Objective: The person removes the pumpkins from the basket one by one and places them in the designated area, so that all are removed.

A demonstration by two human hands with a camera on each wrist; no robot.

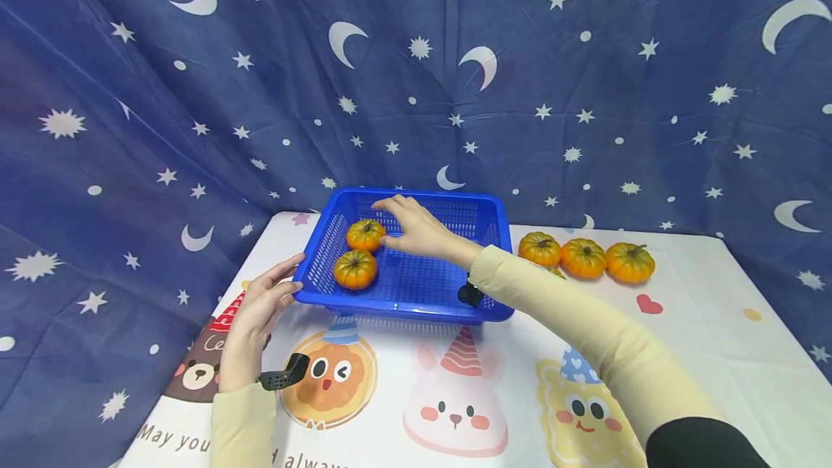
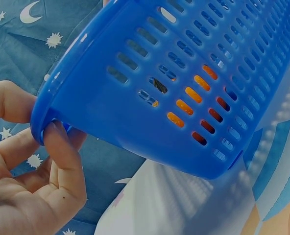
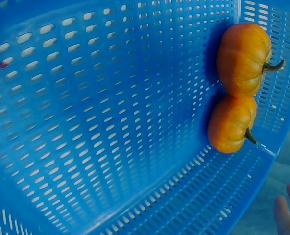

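Note:
A blue plastic basket (image 1: 416, 307) with slotted walls stands on the table. My left hand (image 1: 260, 309) grips its left rim; in the left wrist view, the thumb and fingers (image 2: 66, 161) pinch the rim from both sides. Inside, by the left wall, sit two small orange pumpkins, one at the back (image 1: 365, 235) and one in front (image 1: 354, 269). Over the basket reaches my right hand (image 1: 419, 230), its fingers spread and slightly bent, holding nothing. Its thumb tip is close beside the back pumpkin. Both pumpkins (image 3: 244, 58) lie against each other in the right wrist view.
Right of the basket, a row of small pumpkins (image 1: 583, 258) stands on the table, another partly hidden behind the right sleeve (image 1: 585, 323). A printed white tablecloth (image 1: 702, 338) covers the table. Behind hangs a blue star-and-moon curtain (image 1: 416, 128).

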